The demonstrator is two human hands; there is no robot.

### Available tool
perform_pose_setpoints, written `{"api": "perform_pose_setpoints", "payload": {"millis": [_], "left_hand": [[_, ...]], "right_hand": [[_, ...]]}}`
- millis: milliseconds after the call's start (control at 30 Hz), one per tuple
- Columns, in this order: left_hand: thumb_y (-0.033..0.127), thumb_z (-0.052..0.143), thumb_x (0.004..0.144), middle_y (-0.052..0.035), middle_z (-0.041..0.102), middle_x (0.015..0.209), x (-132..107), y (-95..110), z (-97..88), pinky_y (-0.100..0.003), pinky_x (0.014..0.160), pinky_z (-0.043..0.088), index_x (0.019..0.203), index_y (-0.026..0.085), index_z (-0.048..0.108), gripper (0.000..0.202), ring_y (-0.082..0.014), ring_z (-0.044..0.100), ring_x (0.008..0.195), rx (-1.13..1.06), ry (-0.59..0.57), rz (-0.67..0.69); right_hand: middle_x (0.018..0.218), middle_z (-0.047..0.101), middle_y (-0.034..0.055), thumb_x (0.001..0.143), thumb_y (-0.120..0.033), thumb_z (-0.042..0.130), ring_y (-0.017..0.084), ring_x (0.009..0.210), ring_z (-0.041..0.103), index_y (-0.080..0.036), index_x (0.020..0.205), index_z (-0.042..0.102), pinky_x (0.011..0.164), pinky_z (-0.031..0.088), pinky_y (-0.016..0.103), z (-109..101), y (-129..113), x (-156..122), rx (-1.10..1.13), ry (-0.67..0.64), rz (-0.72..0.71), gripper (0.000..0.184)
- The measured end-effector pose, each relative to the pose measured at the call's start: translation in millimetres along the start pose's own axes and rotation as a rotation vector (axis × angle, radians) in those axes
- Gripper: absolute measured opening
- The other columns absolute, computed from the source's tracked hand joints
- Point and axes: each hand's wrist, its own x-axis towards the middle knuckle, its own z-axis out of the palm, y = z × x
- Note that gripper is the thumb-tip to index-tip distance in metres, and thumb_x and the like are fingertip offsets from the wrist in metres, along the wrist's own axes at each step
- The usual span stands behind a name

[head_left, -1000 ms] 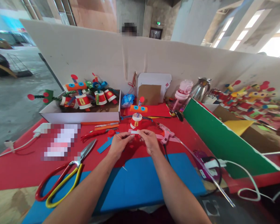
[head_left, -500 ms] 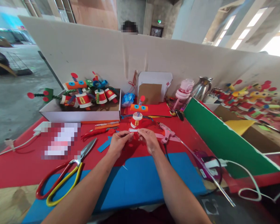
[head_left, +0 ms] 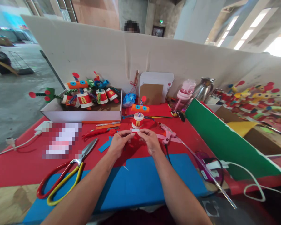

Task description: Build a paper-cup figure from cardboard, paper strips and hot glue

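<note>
A small pale strip (head_left: 135,130) is stretched between the fingertips of both hands, low over the red table cover. My left hand (head_left: 119,142) pinches its left end and my right hand (head_left: 150,140) its right end. Just behind the strip stands a paper-cup figure (head_left: 138,120) with an orange tube head (head_left: 140,108), blue eyes and coiled arms. A pink glue gun (head_left: 168,132) lies to the right of my right hand, a clear glue stick jutting from it. Left of my left hand are a blue strip (head_left: 105,145) and red-handled pliers (head_left: 93,134).
Large scissors (head_left: 78,161) with red and yellow handles lie at left. Behind them a white box (head_left: 81,116) holds several cup figures. A green-walled box (head_left: 227,143), a pink bottle (head_left: 185,92) and a purple power block (head_left: 208,168) with cables stand right. A blue board (head_left: 154,181) lies in front.
The fingertips of my right hand have moved slightly inward along the pale strip, closer to my left. The view has shifted a little; the things on the table stay put.
</note>
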Motion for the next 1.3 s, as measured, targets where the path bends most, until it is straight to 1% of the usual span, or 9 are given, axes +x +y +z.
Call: {"api": "perform_pose_setpoints", "payload": {"millis": [133,367,467,600,700,800,967,1100,1300], "left_hand": [[0.042,0.082,0.055,0.0026,0.057,0.051,2,-5,-3.0,-0.021,0.046,0.031,0.068,0.015,0.071,0.032,-0.0069,0.043,0.046,0.032,0.04,0.032],[0.04,0.083,0.051,0.0024,0.057,0.05,0,-2,-1.2,-0.021,0.047,0.031,0.064,0.015,0.071,0.03,-0.0073,0.044,0.047,-0.001,0.069,0.036],[0.041,0.084,0.047,0.002,0.058,0.051,-1,2,0.8,-0.021,0.048,0.032,0.062,0.015,0.071,0.032,-0.0069,0.043,0.048,-0.015,0.09,0.035],[0.042,0.085,0.045,0.0026,0.055,0.048,-2,6,2.4,-0.021,0.047,0.031,0.059,0.015,0.07,0.034,-0.0067,0.041,0.047,-0.025,0.091,0.042],[0.043,0.084,0.048,0.003,0.053,0.047,-2,4,2.1,-0.022,0.046,0.03,0.06,0.015,0.07,0.033,-0.007,0.04,0.047,0.008,0.075,0.051],[0.044,0.083,0.051,0.0024,0.055,0.05,-2,1,1.1,-0.022,0.047,0.031,0.065,0.015,0.071,0.034,-0.0075,0.042,0.048,0.048,0.054,0.057],[0.048,0.081,0.055,0.0027,0.055,0.05,-1,1,0.2,-0.021,0.047,0.032,0.062,0.015,0.069,0.036,-0.0068,0.042,0.047,0.031,0.019,0.055],[0.044,0.083,0.052,0.0038,0.054,0.049,-3,2,0.8,-0.021,0.046,0.031,0.064,0.016,0.068,0.034,-0.0068,0.042,0.045,0.036,0.023,0.043],[0.042,0.083,0.051,0.004,0.052,0.048,-4,3,1.6,-0.021,0.044,0.028,0.06,0.015,0.067,0.033,-0.0062,0.039,0.044,0.031,0.024,0.023]], "right_hand": [[0.055,0.061,-0.0043,0.053,-0.029,0.076,0.008,0.05,0.048,-0.018,0.062,0.069,0.051,0.038,0.022,-1,1,0,-0.015,-0.008,0.038,0.015],[0.055,0.059,-0.0051,0.05,-0.032,0.08,0.007,0.05,0.048,-0.017,0.065,0.069,0.051,0.036,0.022,-2,1,2,0.013,-0.054,0.066,0.023],[0.055,0.058,-0.0049,0.05,-0.039,0.082,0.007,0.048,0.046,-0.017,0.066,0.069,0.049,0.034,0.021,-6,1,3,0.009,-0.087,0.075,0.03],[0.051,0.055,-0.0038,0.058,-0.051,0.077,0.006,0.045,0.043,-0.017,0.059,0.064,0.045,0.028,0.021,-8,0,2,-0.062,-0.108,0.063,0.037],[0.054,0.057,-0.0044,0.057,-0.046,0.079,0.007,0.048,0.044,-0.017,0.063,0.066,0.047,0.03,0.021,-5,-1,1,-0.097,-0.108,0.039,0.032],[0.055,0.058,-0.0055,0.052,-0.038,0.08,0.007,0.05,0.044,-0.017,0.064,0.066,0.051,0.034,0.022,-1,1,0,-0.077,-0.06,0.023,0.028],[0.051,0.054,-0.0066,0.052,-0.036,0.078,0.007,0.049,0.042,-0.017,0.061,0.064,0.051,0.033,0.022,1,3,0,-0.068,-0.001,0.011,0.025],[0.052,0.054,-0.0061,0.052,-0.034,0.078,0.007,0.05,0.043,-0.017,0.058,0.062,0.051,0.034,0.022,1,4,0,-0.067,-0.037,0.012,0.024],[0.05,0.054,-0.0057,0.053,-0.033,0.078,0.007,0.048,0.043,-0.017,0.055,0.061,0.05,0.034,0.022,1,4,0,-0.079,-0.071,0.009,0.023]]}}
